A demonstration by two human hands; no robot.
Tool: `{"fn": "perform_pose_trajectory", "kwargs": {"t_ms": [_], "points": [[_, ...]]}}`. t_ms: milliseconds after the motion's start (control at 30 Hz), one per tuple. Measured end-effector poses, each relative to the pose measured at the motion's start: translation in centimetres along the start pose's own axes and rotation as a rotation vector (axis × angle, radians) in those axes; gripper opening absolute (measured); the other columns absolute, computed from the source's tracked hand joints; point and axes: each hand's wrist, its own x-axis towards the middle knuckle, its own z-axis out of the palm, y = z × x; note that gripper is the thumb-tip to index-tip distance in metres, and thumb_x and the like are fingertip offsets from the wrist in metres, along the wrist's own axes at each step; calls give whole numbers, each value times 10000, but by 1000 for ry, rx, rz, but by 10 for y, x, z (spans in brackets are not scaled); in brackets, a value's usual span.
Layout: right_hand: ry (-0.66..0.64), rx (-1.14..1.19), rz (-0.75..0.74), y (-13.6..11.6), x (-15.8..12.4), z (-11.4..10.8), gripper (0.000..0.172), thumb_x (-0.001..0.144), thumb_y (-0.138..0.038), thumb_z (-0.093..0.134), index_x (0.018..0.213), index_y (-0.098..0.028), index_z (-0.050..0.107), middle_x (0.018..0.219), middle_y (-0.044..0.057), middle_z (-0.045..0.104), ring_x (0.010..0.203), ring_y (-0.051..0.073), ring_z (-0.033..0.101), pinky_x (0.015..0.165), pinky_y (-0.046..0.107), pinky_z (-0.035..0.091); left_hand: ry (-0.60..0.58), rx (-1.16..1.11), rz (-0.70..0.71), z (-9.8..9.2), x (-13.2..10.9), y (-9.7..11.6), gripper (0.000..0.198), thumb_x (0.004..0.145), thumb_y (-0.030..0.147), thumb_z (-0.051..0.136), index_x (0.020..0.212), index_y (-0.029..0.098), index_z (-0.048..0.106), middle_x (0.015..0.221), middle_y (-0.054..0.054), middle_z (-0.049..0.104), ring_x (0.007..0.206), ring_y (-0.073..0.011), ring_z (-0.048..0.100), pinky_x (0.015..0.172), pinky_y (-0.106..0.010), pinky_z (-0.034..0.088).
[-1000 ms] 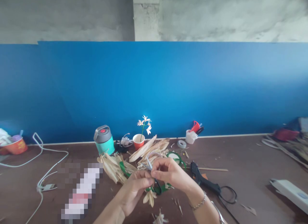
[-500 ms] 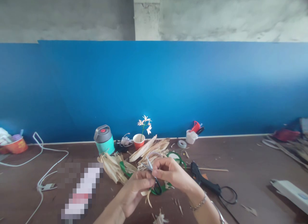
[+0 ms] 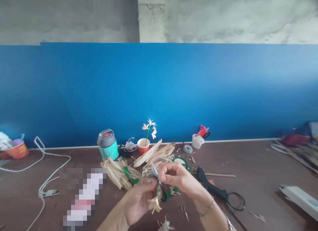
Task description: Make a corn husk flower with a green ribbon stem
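Low in the middle of the head view, my two hands meet above a brown table (image 3: 253, 178). My left hand (image 3: 139, 199) is closed round a small straw-coloured husk flower (image 3: 155, 204) on a thin green stem. My right hand (image 3: 175, 177) pinches the top of that same green stem, fingers pressed together. Scissors (image 3: 155, 173) with dark handles lie just behind the hands. A heap of dried husk strips (image 3: 129, 169) and green tape (image 3: 184, 162) sit right behind them.
Along the blue wall stand a teal flask (image 3: 107, 144), an orange cup with a finished flower (image 3: 143, 143), a white cup (image 3: 197, 140) and a tape roll (image 3: 188, 148). A black glue gun (image 3: 211, 186) lies to the right, a white cable (image 3: 47, 171) to the left.
The husk flower in my left hand has turned and now hangs lower, with its green stem upright between both hands. My right hand shifted slightly right and down.
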Motion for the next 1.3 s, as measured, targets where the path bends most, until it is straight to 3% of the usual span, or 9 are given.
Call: {"fn": "perform_pose_trajectory", "kwargs": {"t_ms": [200, 467, 900, 1067, 1300], "points": [[-1, 125, 56, 4, -1, 0, 336, 660, -398, 799, 672, -126, 602, 659, -16, 541, 545, 81, 496, 515, 216, 344, 56, -2, -33, 3, 0, 0, 298, 551, 304, 867, 654, 114, 661, 606, -27, 607, 574, -126, 540, 583, -268, 435], [-34, 70, 63, 1, -1, 2, 338, 710, -416, 754, 665, -129, 581, 625, 7, 596, 567, 138, 595, 552, 255, 450, 34, 50, 49, 5, -1, 2, 323, 537, 361, 878, 660, 112, 713, 665, -38, 641, 594, -112, 543, 584, -238, 417], [-76, 12, 16, 10, 0, 1, 233, 767, -355, 717, 728, -135, 647, 708, 24, 669, 621, 124, 627, 557, 214, 472, 34, 51, 93, 2, 1, -2, 301, 513, 292, 895, 589, 105, 671, 627, -18, 589, 624, -101, 501, 615, -220, 371], [-82, 23, 53, 11, -1, -1, 183, 739, -304, 751, 723, -140, 671, 697, 26, 679, 614, 132, 643, 551, 214, 477, 48, 57, 77, -2, 5, -7, 332, 477, 309, 904, 588, 98, 673, 575, -16, 561, 569, -95, 477, 553, -213, 349], [-92, 142, 52, 5, 0, -1, 254, 737, -342, 746, 678, -123, 631, 680, 24, 650, 597, 172, 662, 576, 285, 522, 6, 53, 48, -3, 4, 0, 375, 602, 460, 825, 728, 125, 713, 701, -41, 609, 635, -128, 526, 576, -240, 394]]}}
